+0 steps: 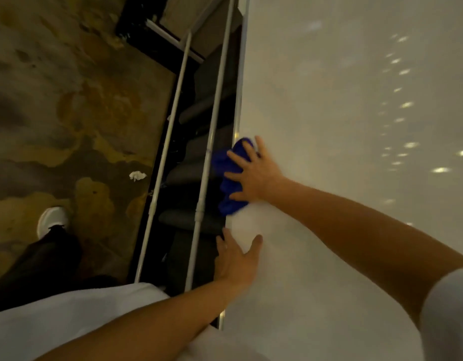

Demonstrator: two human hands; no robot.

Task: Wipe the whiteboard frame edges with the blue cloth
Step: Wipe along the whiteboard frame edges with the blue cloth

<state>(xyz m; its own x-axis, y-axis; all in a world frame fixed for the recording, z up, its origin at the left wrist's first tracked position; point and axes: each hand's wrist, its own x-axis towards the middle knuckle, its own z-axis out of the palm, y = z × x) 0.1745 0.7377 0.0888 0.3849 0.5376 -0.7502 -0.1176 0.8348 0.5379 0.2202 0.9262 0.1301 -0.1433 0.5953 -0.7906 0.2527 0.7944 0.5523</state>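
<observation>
The whiteboard [342, 113] fills the right side of the view, its thin metal frame edge [239, 95] running from the top centre down to the lower middle. My right hand [254, 173] lies flat with fingers spread, pressing the bunched blue cloth [226, 175] against that frame edge. Part of the cloth hangs over the edge to the left. My left hand [235, 259] rests lower on the same edge, fingers curled around the frame and thumb on the white surface.
Two white stand tubes [212, 131] run alongside the frame on the left, over dark steps or shelves [196, 173]. Further left is a stained floor [56, 100] with a crumpled white paper [137, 175] and my white shoe [52, 220].
</observation>
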